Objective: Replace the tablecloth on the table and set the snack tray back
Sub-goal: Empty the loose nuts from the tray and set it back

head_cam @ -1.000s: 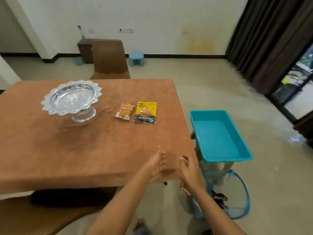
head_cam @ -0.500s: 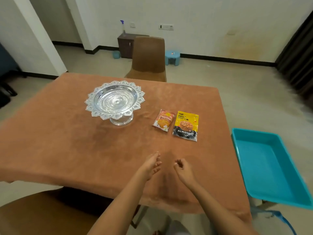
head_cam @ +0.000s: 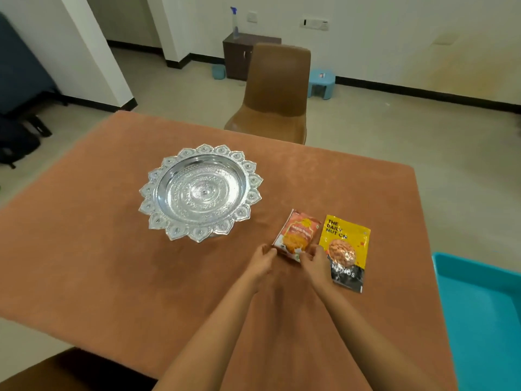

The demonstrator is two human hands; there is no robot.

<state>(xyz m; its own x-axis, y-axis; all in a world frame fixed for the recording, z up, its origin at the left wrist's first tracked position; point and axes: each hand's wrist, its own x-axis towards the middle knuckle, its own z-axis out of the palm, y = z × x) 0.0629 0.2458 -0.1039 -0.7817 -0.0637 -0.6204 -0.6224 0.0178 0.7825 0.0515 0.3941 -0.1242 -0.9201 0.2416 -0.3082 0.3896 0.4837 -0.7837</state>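
tablecloth (head_cam: 112, 277) is already spread flat over the tabletop, w/ its edges hanging over the near and left sides, so that part looks done. silver snack tray (head_cam: 200, 191) stands upright on its pedestal, centre-left on the cloth, bowl bare. that's prob why both hands go for the snacks: they look meant for the tray.

orange snack packet (head_cam: 297, 234) lies flat just right of the tray and nearer, side by side w/ the almond packet (head_cam: 348, 249) on its right. left grip (head_cam: 263, 261) has fingertips on the packet's near-left corner; can't tell if it's closed on it or only touching. right grip (head_cam: 317, 262) looks curled round the near-right corner, thumb and fingers pinching it, w/ the hand lying over the almond packet's left edge. packet isn't lifted yet afaict.

teal tub (head_cam: 479, 306) sits off the tabletop's right side, nothing seen in it. brown chair (head_cam: 277, 88) at the far side.
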